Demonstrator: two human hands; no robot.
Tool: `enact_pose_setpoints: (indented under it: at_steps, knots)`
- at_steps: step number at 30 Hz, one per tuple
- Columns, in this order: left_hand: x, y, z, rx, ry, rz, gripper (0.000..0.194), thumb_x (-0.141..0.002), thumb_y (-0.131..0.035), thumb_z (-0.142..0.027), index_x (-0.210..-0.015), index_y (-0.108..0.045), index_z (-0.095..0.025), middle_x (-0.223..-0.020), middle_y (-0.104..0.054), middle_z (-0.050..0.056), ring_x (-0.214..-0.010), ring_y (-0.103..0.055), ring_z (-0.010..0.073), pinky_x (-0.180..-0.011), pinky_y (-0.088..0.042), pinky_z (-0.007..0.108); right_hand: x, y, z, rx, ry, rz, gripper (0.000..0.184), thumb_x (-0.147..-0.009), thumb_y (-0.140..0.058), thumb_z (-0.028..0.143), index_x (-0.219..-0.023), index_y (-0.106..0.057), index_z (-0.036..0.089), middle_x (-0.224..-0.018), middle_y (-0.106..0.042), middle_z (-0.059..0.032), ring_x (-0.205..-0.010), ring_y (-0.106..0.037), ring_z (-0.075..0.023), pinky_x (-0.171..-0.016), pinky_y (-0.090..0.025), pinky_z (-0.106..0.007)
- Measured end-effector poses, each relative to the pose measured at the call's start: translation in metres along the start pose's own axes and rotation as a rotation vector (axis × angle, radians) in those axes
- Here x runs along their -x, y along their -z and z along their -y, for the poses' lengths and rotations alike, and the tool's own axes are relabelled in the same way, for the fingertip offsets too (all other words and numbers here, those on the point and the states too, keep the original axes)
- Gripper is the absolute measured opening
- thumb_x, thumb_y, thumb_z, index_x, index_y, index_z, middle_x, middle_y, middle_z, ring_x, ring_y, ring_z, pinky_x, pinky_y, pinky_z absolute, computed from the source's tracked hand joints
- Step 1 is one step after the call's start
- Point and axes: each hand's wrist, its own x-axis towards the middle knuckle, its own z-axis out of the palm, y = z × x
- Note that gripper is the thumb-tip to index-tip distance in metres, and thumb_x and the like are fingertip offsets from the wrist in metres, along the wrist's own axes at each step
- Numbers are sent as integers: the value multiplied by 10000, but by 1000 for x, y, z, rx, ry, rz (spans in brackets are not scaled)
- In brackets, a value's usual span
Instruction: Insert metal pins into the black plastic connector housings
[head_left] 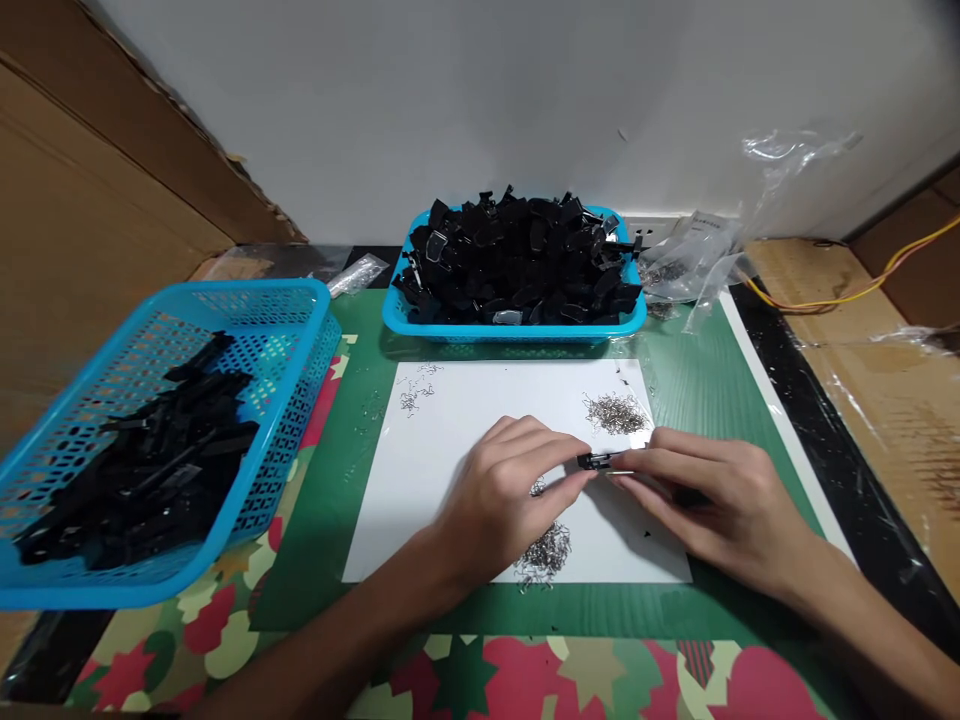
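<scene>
A small black plastic part (595, 461) is pinched between the thumb and forefinger of my left hand (517, 480), just above the white sheet (450, 470). My right hand (712, 490) is closed with its fingertips against the part's right end. A thin, pale metallic edge (621, 472) shows at those fingertips; most of it is hidden, so its kind is unclear. Small bent wire pieces (546, 555) lie in a pile under and in front of my left hand. Beyond my right fingers is another pile of tiny metal pieces (616, 413).
A blue basket (517, 333) heaped with black plastic parts (517, 260) stands at the back. At left, another blue basket (292, 400) holds more black parts (165, 460). Scattered wires (411, 395) lie on the sheet. A clear plastic bag (694, 260) and yellow cable (847, 297) are at right.
</scene>
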Motion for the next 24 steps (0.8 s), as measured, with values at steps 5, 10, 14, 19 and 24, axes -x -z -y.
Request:
enact_pose_setpoints:
  at_steps: [5, 10, 14, 19, 24]
  knots:
    - [0, -3, 0, -1, 21, 26, 157, -963, -707, -214, -1112, -725, -166, -975, -803, 41, -888, -697, 196, -797, -455, 352, -2, 9, -5, -27, -67, -7, 297, -1014, -545, 113, -1248, -712, 191, -986, -692, -82, -843, -676, -177, -710, -561, -304]
    - [0, -5, -1, -20, 9, 31, 144, -958, -709, -216, -1093, -738, -177, -967, -806, 28, -883, -690, 192, -796, -437, 350, -2, 9, -2, 32, -129, -233, 261, -993, -635, 145, -1166, -775, 281, -1127, -756, -74, -1002, -723, -227, -869, -606, -398]
    - [0, -5, -4, -72, -5, 71, 179, -972, -689, -230, -1139, -742, -191, -984, -804, 28, -918, -677, 200, -804, -423, 351, -5, -4, 11, -117, -367, -415, 55, -933, -752, 247, -904, -798, 255, -909, -803, -29, -800, -764, -208, -767, -653, -370]
    - [1, -6, -4, -124, -39, 50, 153, -974, -692, -244, -1101, -748, -180, -968, -795, 27, -911, -676, 198, -797, -420, 343, -10, -20, 19, -298, -423, -451, 72, -883, -803, 240, -830, -768, 205, -831, -789, -24, -685, -755, -169, -653, -660, -291]
    - [1, -7, -4, -136, -56, 41, 139, -979, -685, -244, -1074, -754, -171, -925, -787, 19, -892, -675, 195, -787, -414, 341, -10, -25, 19, -274, -414, -436, 79, -879, -807, 246, -829, -768, 198, -821, -795, -28, -682, -764, -169, -661, -674, -290]
